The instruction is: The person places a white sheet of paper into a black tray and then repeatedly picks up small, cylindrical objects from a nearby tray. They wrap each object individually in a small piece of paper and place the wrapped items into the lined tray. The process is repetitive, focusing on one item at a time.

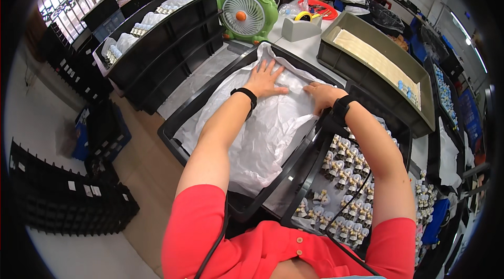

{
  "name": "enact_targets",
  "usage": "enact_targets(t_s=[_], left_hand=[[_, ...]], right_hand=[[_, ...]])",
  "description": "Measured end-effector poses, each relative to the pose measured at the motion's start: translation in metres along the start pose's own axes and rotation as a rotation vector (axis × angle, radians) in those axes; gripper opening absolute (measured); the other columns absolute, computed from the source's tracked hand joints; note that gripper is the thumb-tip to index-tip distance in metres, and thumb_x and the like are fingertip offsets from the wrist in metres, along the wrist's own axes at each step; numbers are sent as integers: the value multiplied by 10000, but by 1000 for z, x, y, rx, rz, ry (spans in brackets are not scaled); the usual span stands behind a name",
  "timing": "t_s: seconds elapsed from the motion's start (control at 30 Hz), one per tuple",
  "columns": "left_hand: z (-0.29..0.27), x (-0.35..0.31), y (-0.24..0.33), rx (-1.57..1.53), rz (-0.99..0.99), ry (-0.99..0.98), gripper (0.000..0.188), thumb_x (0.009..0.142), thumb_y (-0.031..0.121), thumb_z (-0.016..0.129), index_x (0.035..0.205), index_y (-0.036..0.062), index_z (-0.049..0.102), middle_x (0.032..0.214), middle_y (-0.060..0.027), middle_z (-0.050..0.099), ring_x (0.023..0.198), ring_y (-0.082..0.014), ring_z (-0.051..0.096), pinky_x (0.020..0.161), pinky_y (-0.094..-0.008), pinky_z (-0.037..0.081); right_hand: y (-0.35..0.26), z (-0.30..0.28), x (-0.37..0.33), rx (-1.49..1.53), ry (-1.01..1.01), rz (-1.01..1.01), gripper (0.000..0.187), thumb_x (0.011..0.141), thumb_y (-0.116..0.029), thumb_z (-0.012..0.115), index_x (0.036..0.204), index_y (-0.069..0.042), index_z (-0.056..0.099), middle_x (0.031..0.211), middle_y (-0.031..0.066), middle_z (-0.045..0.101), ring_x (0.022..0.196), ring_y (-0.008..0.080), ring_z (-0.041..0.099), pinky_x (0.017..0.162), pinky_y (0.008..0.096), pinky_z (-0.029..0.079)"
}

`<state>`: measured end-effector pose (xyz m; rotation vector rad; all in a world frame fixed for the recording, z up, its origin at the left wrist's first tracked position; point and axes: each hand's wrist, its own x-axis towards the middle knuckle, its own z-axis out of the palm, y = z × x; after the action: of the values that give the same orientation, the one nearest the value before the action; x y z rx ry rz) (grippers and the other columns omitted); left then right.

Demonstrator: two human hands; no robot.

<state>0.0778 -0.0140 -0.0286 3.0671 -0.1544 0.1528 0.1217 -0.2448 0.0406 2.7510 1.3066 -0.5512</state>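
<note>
Crinkled white liner sheet lies beneath the splayed, unclenched left hand; whether the right hand grips, I cannot tell: some fingers are hidden.

White table — on it stand a black crate, an olive tub, a grey holder and a green fan.

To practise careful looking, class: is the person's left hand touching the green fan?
No: the left hand lies spread on the crumpled white sheet, apart from the green fan.
</note>
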Motion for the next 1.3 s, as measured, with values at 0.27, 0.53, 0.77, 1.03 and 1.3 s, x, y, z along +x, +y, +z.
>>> enact_targets(t_s=[0.27, 0.53, 0.77, 1.03, 1.3], left_hand=[[-78, -74, 20, -26, 164, -470, 1152, 575, 702, 692, 1467, 223, 142, 1507, -206, 84, 1368, -443, 101, 1021, -600, 261], [-108, -194, -14, 120, 0, -941, 1202, 522, 416, 853, 1467, 262, 126, 1504, -202, 97, 1326, -436, 234, 1013, -534, 328], [-117, -205, -35, 112, -100, -1099, 993, 638, 386, 792, 1442, 181, 248, 1420, -185, 345, 1209, -333, 464, 995, -378, 384], [-127, -210, -25, 99, -71, -1043, 873, 690, 482, 729, 1386, 102, 365, 1229, -208, 545, 1137, -345, 522, 947, -372, 416], [-128, -217, -27, 105, -69, -1011, 764, 702, 474, 720, 1318, 105, 459, 1173, -196, 582, 1097, -332, 551, 911, -380, 438]], right_hand=[[4, 7, 5, -7, 11, -74, 937, 467, -157, 793, 1325, -84, 424, 1283, 118, 485, 1170, 291, 498, 941, 366, 444], [-1, -1, 3, -26, -1, -42, 928, 506, -176, 799, 1343, -113, 405, 1345, 77, 438, 1204, 271, 469, 952, 362, 441], [0, -2, 2, -8, -25, -31, 907, 531, -193, 775, 1348, -92, 396, 1362, 93, 421, 1226, 263, 444, 980, 328, 414], [-8, -24, -6, 44, -20, -14, 739, 639, -247, 705, 1304, -42, 455, 1274, 178, 510, 1173, 299, 490, 988, 325, 393], [-11, -26, -8, 68, -59, 6, 687, 693, -326, 678, 1312, -109, 470, 1242, 178, 541, 1141, 317, 518, 952, 363, 422]])
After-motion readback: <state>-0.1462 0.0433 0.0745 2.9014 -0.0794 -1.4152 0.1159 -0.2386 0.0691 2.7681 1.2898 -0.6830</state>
